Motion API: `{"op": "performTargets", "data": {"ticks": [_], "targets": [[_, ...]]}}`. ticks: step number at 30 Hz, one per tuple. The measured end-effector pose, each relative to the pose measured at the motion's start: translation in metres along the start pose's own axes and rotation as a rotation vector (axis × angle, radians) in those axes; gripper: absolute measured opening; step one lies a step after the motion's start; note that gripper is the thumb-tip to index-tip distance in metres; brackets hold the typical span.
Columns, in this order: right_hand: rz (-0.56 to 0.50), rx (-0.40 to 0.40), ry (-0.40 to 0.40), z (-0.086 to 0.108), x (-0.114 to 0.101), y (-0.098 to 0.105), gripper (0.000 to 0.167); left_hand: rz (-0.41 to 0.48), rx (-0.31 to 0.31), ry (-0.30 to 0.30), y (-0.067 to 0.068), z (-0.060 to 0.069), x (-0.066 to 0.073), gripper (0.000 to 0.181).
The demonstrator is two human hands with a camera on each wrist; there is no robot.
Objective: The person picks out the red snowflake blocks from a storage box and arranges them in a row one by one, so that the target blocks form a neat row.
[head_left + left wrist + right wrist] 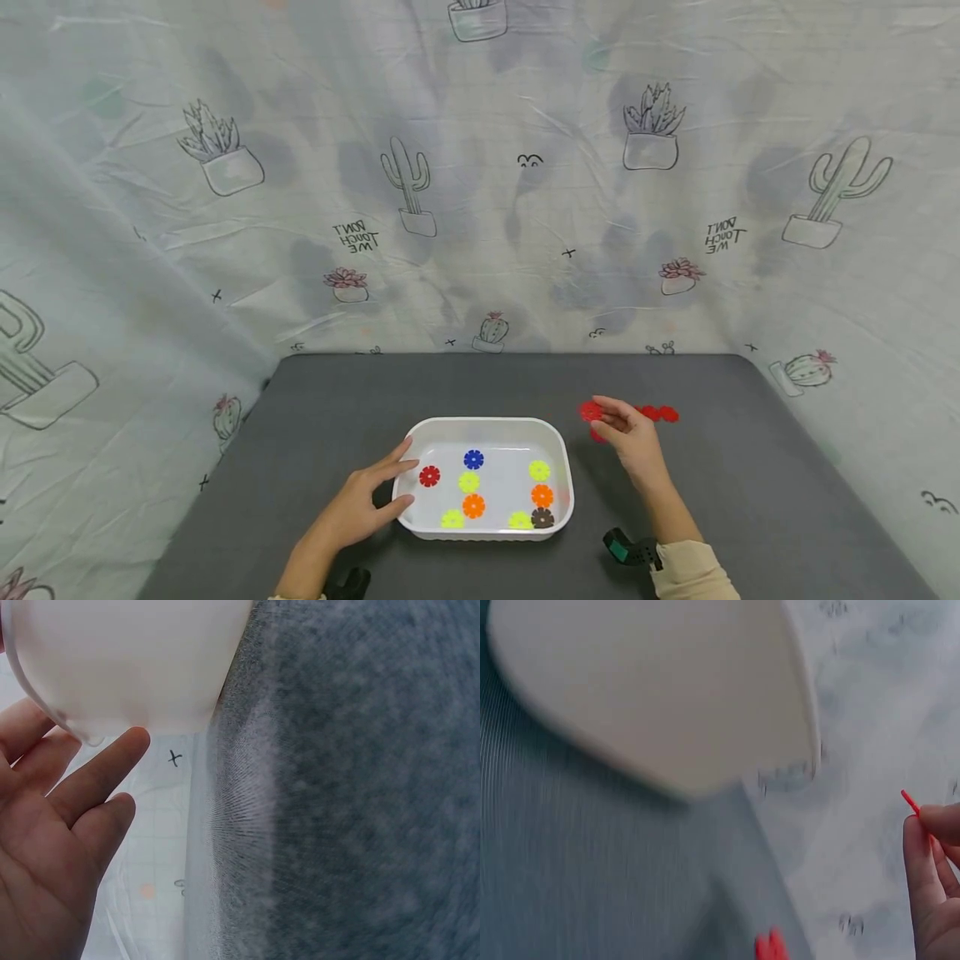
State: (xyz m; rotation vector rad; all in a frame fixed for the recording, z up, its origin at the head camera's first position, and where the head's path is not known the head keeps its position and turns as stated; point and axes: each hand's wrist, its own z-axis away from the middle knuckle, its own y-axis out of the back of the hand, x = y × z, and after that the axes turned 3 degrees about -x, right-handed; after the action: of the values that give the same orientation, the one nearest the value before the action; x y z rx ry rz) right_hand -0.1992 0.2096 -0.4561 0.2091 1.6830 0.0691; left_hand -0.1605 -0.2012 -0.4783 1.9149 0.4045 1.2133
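A white rectangular tray [483, 535] stands on the table in front of the person. My left hand [358, 504] rests at its left rim, fingers spread and fairly straight; in the left wrist view two fingers [101, 776] extend beside the tray's outer wall [135, 667]. My right hand [637, 442], raised right of the tray, pinches a red notched plastic disc [590, 411] between thumb and fingertips. Seen edge-on in the right wrist view, that disc [909, 801] sticks out past the fingertips. Lying near the right hand are more red discs [667, 413], partly hidden by it.
Scattered in the tray are a blue disc [473, 459], a red disc [429, 476], a brown disc [542, 517], two orange discs [473, 506] and several yellow-green discs [468, 482]. The grey tabletop [450, 387] ends at a cactus-printed cloth [480, 250].
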Motion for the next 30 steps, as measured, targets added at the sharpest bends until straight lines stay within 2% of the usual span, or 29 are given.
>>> {"op": "performTargets", "data": {"ticks": [8,14,17,23,30], "targets": [[0.048,0.055,-0.044,-0.007,0.032,0.039,0.048,0.021,0.000,0.028,0.000,-0.001,0.000,0.045],[0.020,0.173,-0.115,-0.008,0.050,0.058,0.046,0.020,-0.001,0.011,0.000,-0.001,-0.001,0.046],[0.015,0.238,-0.150,-0.006,0.058,0.065,0.043,0.016,-0.001,-0.004,0.000,0.000,0.000,0.046],[0.092,0.292,-0.184,0.001,0.070,0.073,0.042,-0.021,0.009,-0.043,0.001,0.001,-0.001,0.045],[0.178,0.307,-0.194,-0.004,0.075,0.077,0.040,-0.004,0.016,-0.007,-0.002,0.000,0.000,0.046]]}}
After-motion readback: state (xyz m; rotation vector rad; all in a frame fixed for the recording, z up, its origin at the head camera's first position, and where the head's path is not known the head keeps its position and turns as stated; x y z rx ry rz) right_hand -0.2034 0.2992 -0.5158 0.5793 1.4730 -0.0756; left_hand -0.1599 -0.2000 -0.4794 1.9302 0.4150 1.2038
